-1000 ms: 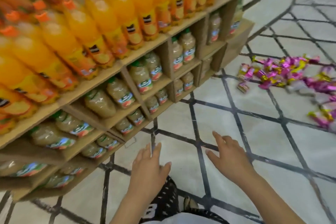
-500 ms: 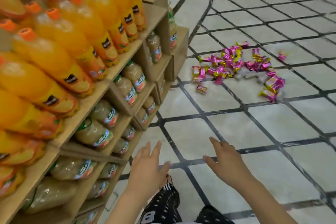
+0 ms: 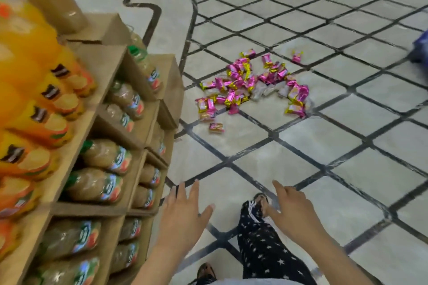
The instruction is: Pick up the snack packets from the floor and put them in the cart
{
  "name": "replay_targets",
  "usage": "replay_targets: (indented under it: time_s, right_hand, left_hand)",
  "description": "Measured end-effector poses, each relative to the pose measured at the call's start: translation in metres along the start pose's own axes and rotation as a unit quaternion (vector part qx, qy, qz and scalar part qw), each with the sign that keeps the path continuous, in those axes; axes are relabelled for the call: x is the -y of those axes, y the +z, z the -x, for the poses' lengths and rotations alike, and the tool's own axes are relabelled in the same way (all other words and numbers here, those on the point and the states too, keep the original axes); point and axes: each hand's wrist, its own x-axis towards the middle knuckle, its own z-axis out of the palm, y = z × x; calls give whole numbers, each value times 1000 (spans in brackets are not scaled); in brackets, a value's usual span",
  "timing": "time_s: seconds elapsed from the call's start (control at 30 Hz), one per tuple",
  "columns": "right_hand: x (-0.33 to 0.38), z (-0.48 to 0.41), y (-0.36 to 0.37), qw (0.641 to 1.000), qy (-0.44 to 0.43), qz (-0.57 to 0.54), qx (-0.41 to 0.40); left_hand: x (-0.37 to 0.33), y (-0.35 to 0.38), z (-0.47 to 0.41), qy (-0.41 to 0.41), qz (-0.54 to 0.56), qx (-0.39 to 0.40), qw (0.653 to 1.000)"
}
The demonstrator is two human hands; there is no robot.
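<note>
Pink-and-gold packets lie heaped on the floor at 12 o'clock, well ahead of both hands. Left hand and right hand hover low, each grip released, fingers spread, holding nothing. A shelf of bottles stands at 9 o'clock, its labels too blurred to read.

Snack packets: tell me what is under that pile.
The snack packets lie on the pale tiled floor; some overlap, with pale wrapping between. Whatever lies beneath the heaped middle is covered.
</note>
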Motion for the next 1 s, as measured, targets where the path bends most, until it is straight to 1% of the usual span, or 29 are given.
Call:
replay_targets:
  time_s: [0.13, 0.27, 0.37, 0.5, 0.57, 0.73, 0.9, 1.0]
  right_hand:
    - [-39, -60, -51, 999, 34, 26, -8]
    - [-81, -106, -107, 998, 55, 21, -22]
    - [-113, -139, -139, 997, 74, 15, -20]
    - [-145, -185, -168, 993, 114, -22, -22]
    - [-155, -208, -175, 991, 130, -38, -10]
    - [-177, -284, -199, 983, 172, -56, 11]
    - [-197, -359, -247, 969, 230, -85, 34]
    - [-210, -401, -277, 962, 252, -98, 35]
  left_hand:
    - [-69, -35, -65, 5, -44, -5, 999]
    - [-146, -73, -126, 54, -62, -13, 997]
    - [-189, -91, -168, 85, -42, -24, 995]
    - [-223, -104, -215, 92, -49, -5, 995]
    - [-233, -110, -242, 95, -65, 11, 993]
    - [-258, -134, -336, 107, -85, 48, 989]
    - [-302, -186, -442, 158, -86, 62, 982]
    - [-336, -222, -493, 203, -105, 53, 972]
